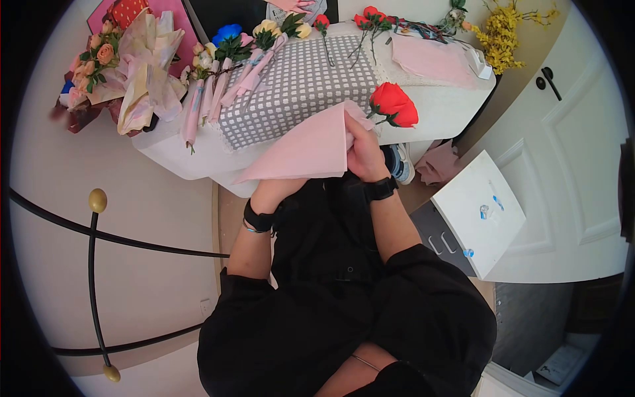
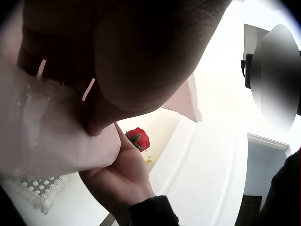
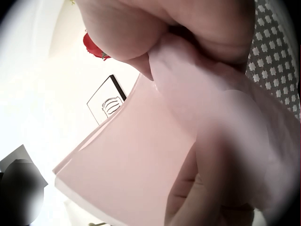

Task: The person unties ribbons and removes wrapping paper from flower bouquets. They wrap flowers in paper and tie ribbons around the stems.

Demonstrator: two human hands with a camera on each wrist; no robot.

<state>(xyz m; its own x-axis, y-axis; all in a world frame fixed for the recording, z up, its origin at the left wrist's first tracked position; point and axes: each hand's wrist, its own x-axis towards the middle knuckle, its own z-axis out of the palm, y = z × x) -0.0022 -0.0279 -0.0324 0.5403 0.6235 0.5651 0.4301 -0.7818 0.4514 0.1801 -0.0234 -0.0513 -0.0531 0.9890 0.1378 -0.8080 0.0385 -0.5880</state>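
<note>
A sheet of pink wrapping paper (image 1: 301, 147) is folded in a cone shape in front of my body. Out of its right end leans an artificial red rose (image 1: 394, 104), its lower stem hidden by paper and hand. My right hand (image 1: 364, 152) grips the paper just below the bloom, thumb on the near layer. From beneath, my left hand (image 1: 283, 189) holds the left part of the paper; the sheet covers most of its fingers in the head view. In the left wrist view, that hand's thumb (image 2: 96, 120) presses on the rolled paper.
A table with a grey-and-white checked cloth (image 1: 301, 86) lies ahead, bearing several wrapped flowers, loose red roses (image 1: 372, 18) and pink sheets (image 1: 430, 59). A large bouquet (image 1: 99, 59) stands at far left. A white-topped drawer cabinet (image 1: 483, 212) is at right. Another person's hand (image 1: 291, 5) shows beyond.
</note>
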